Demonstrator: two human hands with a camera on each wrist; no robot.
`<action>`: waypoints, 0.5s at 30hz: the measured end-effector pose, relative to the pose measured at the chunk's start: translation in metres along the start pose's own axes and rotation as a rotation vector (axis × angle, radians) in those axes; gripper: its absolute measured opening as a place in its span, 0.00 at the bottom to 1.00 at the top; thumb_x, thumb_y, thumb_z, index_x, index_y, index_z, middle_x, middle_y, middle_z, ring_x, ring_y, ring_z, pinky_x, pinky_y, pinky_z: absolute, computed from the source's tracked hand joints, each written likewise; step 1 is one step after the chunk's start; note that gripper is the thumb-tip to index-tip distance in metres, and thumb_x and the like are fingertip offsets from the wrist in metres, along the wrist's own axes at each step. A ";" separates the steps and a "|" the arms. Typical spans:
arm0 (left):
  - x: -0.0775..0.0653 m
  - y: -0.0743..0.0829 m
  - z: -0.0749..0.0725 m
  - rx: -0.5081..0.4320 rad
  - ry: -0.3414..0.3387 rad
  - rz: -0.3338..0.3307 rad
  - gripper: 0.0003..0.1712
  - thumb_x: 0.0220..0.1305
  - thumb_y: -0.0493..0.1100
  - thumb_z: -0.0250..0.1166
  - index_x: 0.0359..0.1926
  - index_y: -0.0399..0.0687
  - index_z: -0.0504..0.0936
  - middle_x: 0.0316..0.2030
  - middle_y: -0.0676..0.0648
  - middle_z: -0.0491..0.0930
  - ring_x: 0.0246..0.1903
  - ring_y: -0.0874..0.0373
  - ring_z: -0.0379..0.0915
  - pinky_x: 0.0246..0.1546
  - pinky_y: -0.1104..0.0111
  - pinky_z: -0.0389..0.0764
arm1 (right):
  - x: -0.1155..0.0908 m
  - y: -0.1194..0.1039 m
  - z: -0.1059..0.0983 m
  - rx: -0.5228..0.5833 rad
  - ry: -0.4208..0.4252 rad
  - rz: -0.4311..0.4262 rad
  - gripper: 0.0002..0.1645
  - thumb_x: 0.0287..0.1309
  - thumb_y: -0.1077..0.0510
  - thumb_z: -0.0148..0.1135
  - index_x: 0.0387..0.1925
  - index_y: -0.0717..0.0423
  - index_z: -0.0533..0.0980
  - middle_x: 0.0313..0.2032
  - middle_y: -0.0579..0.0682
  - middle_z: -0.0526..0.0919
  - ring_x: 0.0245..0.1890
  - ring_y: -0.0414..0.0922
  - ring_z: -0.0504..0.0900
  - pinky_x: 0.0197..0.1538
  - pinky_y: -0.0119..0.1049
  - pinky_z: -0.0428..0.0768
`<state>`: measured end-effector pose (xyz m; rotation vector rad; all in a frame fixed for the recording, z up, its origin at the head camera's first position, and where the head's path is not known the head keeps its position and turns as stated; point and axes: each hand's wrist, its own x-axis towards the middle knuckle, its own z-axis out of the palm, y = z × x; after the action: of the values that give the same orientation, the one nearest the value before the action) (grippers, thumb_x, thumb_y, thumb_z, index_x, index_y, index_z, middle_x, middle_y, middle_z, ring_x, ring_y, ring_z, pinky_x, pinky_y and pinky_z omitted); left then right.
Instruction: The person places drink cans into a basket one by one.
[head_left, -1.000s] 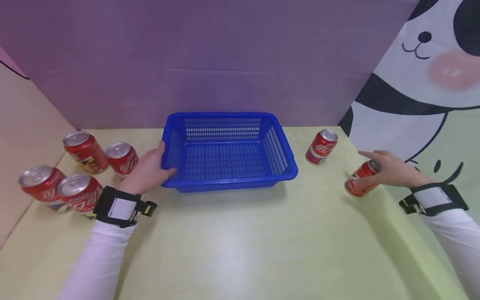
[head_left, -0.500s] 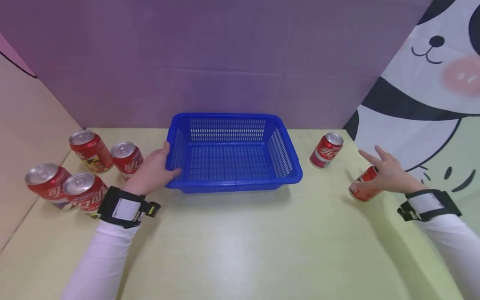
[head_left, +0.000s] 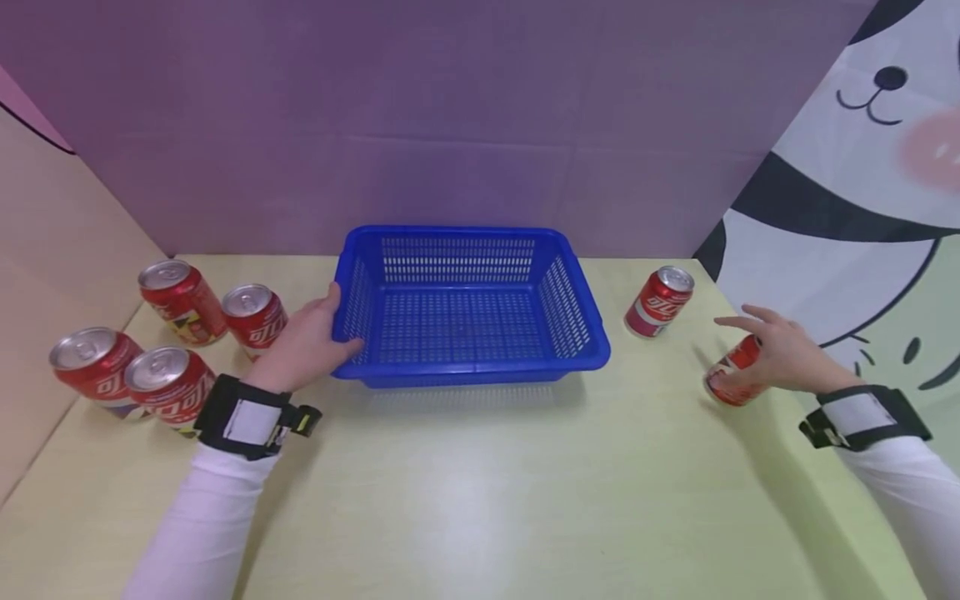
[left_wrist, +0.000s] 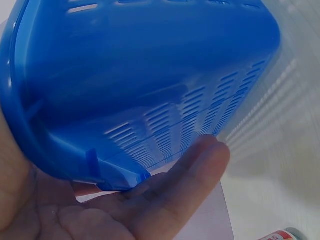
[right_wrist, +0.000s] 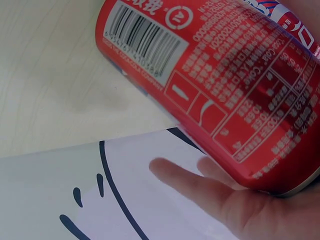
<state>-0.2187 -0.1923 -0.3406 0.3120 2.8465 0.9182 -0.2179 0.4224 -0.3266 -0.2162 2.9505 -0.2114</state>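
Observation:
My left hand (head_left: 303,337) grips the left rim of a blue plastic basket (head_left: 468,367), its thumb over the rim. In the left wrist view, fingers (left_wrist: 185,190) stretch out along the outside of the slotted wall. My right hand (head_left: 787,354) is at a red Coca-Cola can (head_left: 738,387) near the table's right edge. The thumb lies across the front of this can, while the other fingers are spread out past its top, which is hidden. In the right wrist view the can (right_wrist: 220,95) is close to the palm, and extended fingers (right_wrist: 190,182) reach behind it.
Another red can (head_left: 660,302) stands right of the basket. Several more, including a rear can (head_left: 183,304) and a front can (head_left: 172,392), are grouped on the left. A purple wall covering (head_left: 465,125) rises behind the table (head_left: 480,500); a panda-print sheet (head_left: 817,250) hangs at right.
My right hand has come lower around the can, covering its top, and its fingers have spread. The left hand keeps its hold on the basket. The head view has shifted slightly.

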 end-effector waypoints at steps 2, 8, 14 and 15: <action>0.000 0.000 0.000 -0.005 0.002 0.000 0.51 0.69 0.44 0.61 0.74 0.27 0.36 0.69 0.23 0.51 0.66 0.30 0.53 0.63 0.41 0.60 | 0.000 0.000 0.000 0.002 -0.004 0.009 0.62 0.33 0.33 0.80 0.65 0.62 0.66 0.67 0.78 0.48 0.58 0.81 0.51 0.49 0.76 0.66; -0.002 0.002 0.000 -0.005 -0.003 -0.018 0.50 0.69 0.43 0.61 0.74 0.28 0.35 0.69 0.23 0.51 0.66 0.29 0.53 0.61 0.40 0.62 | 0.001 -0.004 -0.002 0.038 -0.026 0.026 0.53 0.32 0.40 0.83 0.58 0.63 0.73 0.58 0.74 0.64 0.51 0.70 0.65 0.42 0.60 0.79; -0.002 0.002 0.000 -0.007 -0.005 -0.013 0.50 0.69 0.43 0.61 0.74 0.29 0.35 0.69 0.22 0.51 0.65 0.28 0.54 0.60 0.40 0.63 | 0.002 -0.008 -0.005 0.038 -0.069 0.051 0.39 0.32 0.44 0.83 0.42 0.63 0.77 0.31 0.54 0.76 0.33 0.54 0.74 0.29 0.41 0.76; -0.002 0.002 0.000 -0.008 -0.007 -0.012 0.50 0.69 0.43 0.61 0.74 0.29 0.35 0.69 0.22 0.51 0.65 0.28 0.54 0.60 0.40 0.63 | 0.003 -0.008 -0.005 0.041 -0.074 0.059 0.38 0.32 0.45 0.83 0.41 0.62 0.77 0.30 0.53 0.76 0.33 0.53 0.74 0.29 0.41 0.76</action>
<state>-0.2164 -0.1913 -0.3387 0.2967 2.8344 0.9249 -0.2204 0.4151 -0.3211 -0.1290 2.8715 -0.2504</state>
